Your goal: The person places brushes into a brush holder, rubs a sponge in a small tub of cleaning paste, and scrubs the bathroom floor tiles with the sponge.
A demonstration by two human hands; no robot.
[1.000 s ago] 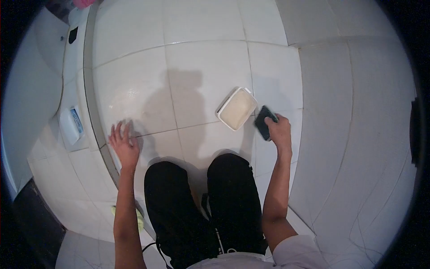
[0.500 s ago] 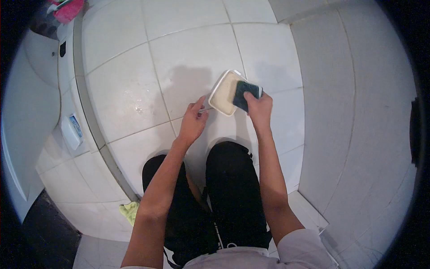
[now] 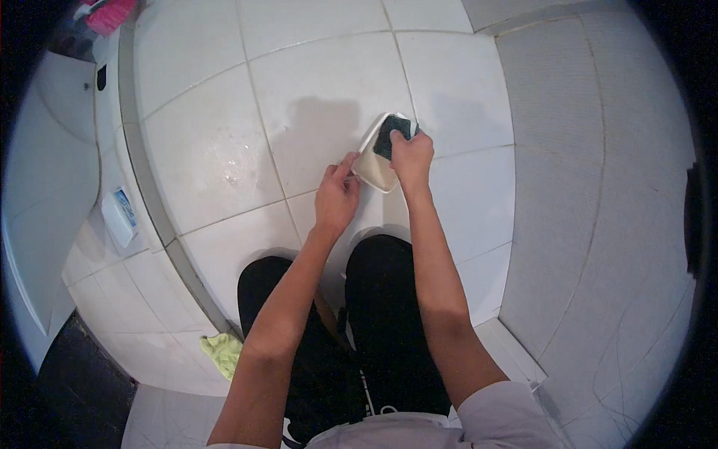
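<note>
A shallow white plastic container (image 3: 376, 174) with a cream-coloured, wet-looking inside sits over the white floor tiles in front of my knees. My left hand (image 3: 340, 193) is at its left edge, fingers and thumb closed on the rim. In my right hand (image 3: 413, 159) is a dark green scouring sponge (image 3: 387, 138), gripped with the thumb on top. The sponge lies over the upper right part of the container and hides that part of the inside. Whether it presses on the bottom I cannot tell.
A tiled ledge (image 3: 146, 165) runs along the left, with a white-and-blue packet (image 3: 122, 217) beyond it. A yellow-green cloth (image 3: 222, 353) lies by my left leg. Something pink (image 3: 110, 16) is at the top left. A grey tiled wall (image 3: 557, 172) rises on the right.
My right hand has moved the sponge left and up, farther over the container. My left hand has moved right and up from beside the container to its edge.
</note>
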